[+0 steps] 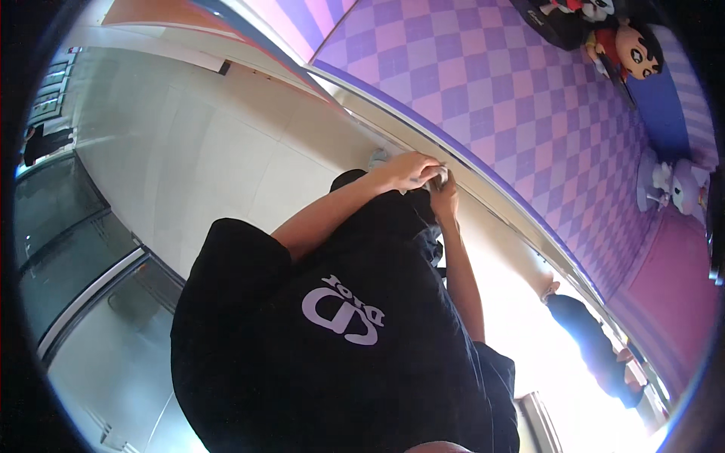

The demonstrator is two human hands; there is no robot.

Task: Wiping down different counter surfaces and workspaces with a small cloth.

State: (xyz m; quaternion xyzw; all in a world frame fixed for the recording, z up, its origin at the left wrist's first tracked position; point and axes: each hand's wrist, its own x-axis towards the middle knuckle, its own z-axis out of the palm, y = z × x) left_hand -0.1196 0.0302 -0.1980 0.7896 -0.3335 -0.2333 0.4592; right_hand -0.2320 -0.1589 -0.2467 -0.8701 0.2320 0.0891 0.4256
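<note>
Head view: both hands are brought together at the edge of a bed, where a purple-and-pink checked cover [483,83] meets the pale frame. The left hand [408,171] is curled over a small whitish piece of cloth [440,175] — apparently pinched — while the right hand [444,199] is closed beneath it; how tightly cannot be told. Plush dolls [630,45] are seen at the far end. A white logo is printed on the black shirt [340,332].

Strong daylight blows out the lower right to white glare, while the black shirt [340,332] stays dark and flat. Fisheye bending curves straight edges, and a black vignette rings the soft-edged frame.
</note>
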